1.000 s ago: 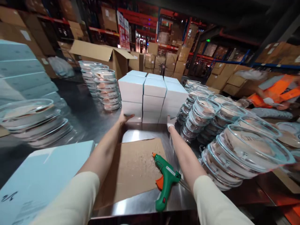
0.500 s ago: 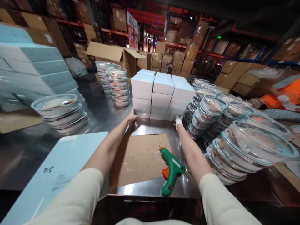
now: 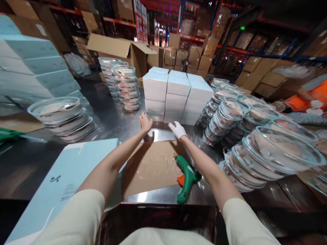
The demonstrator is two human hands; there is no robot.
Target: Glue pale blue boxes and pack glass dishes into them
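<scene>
Steel tabletop (image 3: 107, 124), shiny and mirror-like, in a dim warehouse with red racking and brown cartons behind. Dead centre at twelve o'clock stands the block of white boxes (image 3: 176, 97): crisp, matte, square-edged cartons stacked three high in neat columns, its long side running left to right across the table, its flat front facing the person. The left hand (image 3: 145, 122), bare, hovers just short of the block's lower left corner, fingers spread, holding nothing. The right hand (image 3: 177, 130), in a white glove, hangs at the front base, fingers loosely curled, nothing pinched. Below them lies a rough brown cardboard sheet (image 3: 150, 166) with a green glue gun (image 3: 187, 178) at five o'clock, nozzle pointing to eleven. Clear round glass lidded dishes (image 3: 258, 149) tower at three o'clock, more at nine.
</scene>
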